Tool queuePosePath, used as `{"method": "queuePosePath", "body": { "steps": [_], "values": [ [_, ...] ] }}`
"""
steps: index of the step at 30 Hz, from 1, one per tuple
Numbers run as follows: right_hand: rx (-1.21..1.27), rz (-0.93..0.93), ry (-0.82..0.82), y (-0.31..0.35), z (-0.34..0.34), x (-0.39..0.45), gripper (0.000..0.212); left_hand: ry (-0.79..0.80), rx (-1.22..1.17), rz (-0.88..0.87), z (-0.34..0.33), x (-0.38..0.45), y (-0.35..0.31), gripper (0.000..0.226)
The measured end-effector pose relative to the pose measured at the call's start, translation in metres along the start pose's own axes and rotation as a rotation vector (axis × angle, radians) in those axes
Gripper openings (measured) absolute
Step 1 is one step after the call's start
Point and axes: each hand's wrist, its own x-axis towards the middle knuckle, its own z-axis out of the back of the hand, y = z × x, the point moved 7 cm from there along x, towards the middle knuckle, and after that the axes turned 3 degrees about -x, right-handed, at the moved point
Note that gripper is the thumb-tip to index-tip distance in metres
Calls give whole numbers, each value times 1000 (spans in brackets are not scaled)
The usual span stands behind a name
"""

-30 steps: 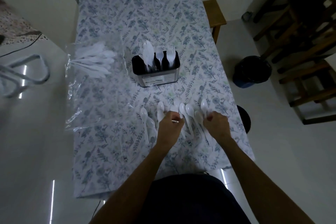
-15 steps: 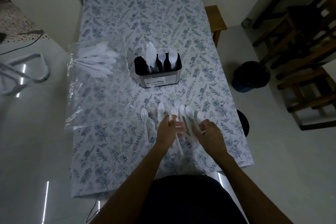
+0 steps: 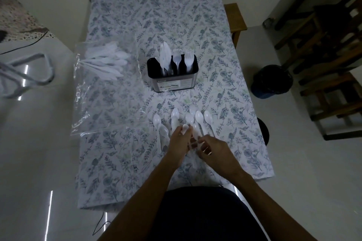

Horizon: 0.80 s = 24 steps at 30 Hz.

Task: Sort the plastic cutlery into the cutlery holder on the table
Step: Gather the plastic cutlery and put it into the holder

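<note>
While my left hand (image 3: 179, 139) pinches white plastic spoon (image 3: 185, 128), right hand (image 3: 212, 147) fingers curled on handles near table's front edge: gather more, bowls aligned, then slot into black metal cutlery holder (image 3: 173, 77).

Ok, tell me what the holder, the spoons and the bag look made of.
Holder: seemingly brushed metal, grey sheen on its wall, dark insert inside. Spoons: white plastic, slightly translucent, glossy. Bag: thin clear plastic film, crinkled, with the tablecloth showing through.
</note>
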Motion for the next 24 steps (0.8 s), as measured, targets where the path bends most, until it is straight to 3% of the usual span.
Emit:
{"method": "queuePosePath", "body": {
  "steps": [4, 10, 12, 15, 18, 24],
  "values": [
    [114, -24, 33, 3, 5, 7, 24, 26, -68, 37, 0, 3, 5, 33],
    [142, 83, 91, 12, 4, 11, 21, 103, -126, 31, -3, 3, 8, 33],
    [110, 75, 44, 6, -1, 14, 17, 62, -107, -3, 0, 4, 7, 31],
    [-100, -79, -179, -24, 6, 21, 20, -73, -42, -29, 13, 6, 6, 27],
    [-322, -246, -190, -57, 4, 28, 31, -110, -82, 27, 20, 8, 10, 22],
    [-205, -212, -201, -52, 11, 29, 29, -122, -107, 36, 25, 5, 11, 19]
  ]
}}
